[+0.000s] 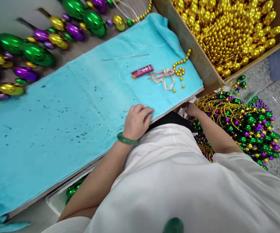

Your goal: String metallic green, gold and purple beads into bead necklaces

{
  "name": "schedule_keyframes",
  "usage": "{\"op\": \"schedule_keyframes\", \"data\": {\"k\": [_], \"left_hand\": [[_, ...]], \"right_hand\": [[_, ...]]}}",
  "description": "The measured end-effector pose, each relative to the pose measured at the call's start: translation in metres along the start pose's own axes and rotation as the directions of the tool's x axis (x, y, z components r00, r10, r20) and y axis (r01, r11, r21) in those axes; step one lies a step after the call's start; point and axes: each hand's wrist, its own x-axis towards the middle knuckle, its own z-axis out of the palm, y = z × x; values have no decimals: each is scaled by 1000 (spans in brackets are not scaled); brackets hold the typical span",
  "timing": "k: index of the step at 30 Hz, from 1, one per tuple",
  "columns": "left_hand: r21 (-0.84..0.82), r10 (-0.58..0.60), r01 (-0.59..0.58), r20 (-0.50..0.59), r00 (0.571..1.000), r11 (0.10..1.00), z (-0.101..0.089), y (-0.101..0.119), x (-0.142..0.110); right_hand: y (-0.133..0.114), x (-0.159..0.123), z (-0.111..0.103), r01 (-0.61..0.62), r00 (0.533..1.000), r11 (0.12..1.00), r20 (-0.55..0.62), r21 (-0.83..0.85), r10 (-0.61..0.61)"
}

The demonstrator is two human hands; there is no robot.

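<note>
Turquoise cloth (86, 81) supports curled left hand (137, 119), right hand (191, 109) beyond its edge, grips unclear

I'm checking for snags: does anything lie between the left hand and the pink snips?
Only the pale cord looped beside the snips, towards the left hand; from there, just blue cloth shows.

Blue cloth (76, 87), ctr L, brightly, evenly lit; shadows soft. Glints are thrown by gold beads (225, 37), upper R, & green beads (95, 23), upper L. White shirt (154, 184), btm ctr, slightly blurred; edges stretched.
</note>
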Motion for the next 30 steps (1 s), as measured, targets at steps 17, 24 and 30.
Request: {"op": "schedule_keyframes", "data": {"k": [17, 24, 30], "left_hand": [[-235, 31, 4, 144, 989, 972, -26, -5, 8], [0, -153, 154, -112, 982, 988, -64, -57, 60], [127, -194, 222, -203, 960, 967, -74, -81, 93]], "right_hand": [[-28, -119, -26, -41, 955, 995, 297, 89, 13], [-138, -101, -132, 473, 827, 870, -270, -139, -492], [-197, -22, -175, 283, 709, 862, -514, -420, -483]]}}
